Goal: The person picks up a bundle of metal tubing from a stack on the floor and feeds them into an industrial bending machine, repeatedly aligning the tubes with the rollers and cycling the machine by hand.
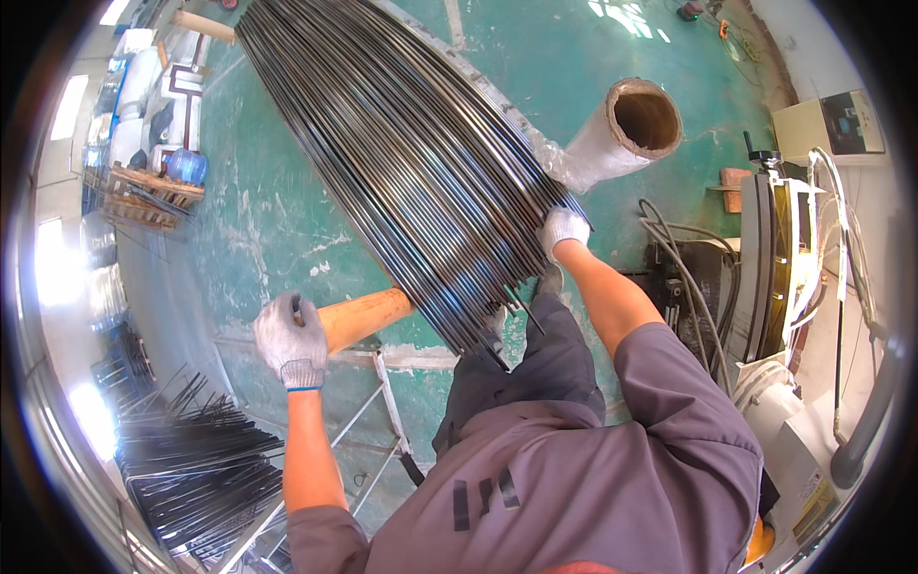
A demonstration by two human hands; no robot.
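A long bundle of thin dark metal rods (pixel 421 182) runs from the far left down to just before my legs, its near ends uneven. My right hand (pixel 562 231), in a white glove, is closed round the bundle's near right edge; its fingertips are partly hidden. Over at the left, my gloved left hand (pixel 292 337) is curled beside the outer end of a tan round pole (pixel 365 318) that passes under the rods. That hand hides the pole's end, and what lies within its fingers does not show.
A roll of clear film (pixel 626 134) with a hollow core stands right of the bundle. Farther right are a machine (pixel 775 258) and cables (pixel 674 258). More dark rods (pixel 196 459) lie at lower left by a metal frame (pixel 387 402). A wooden pallet (pixel 148 196) stands far left.
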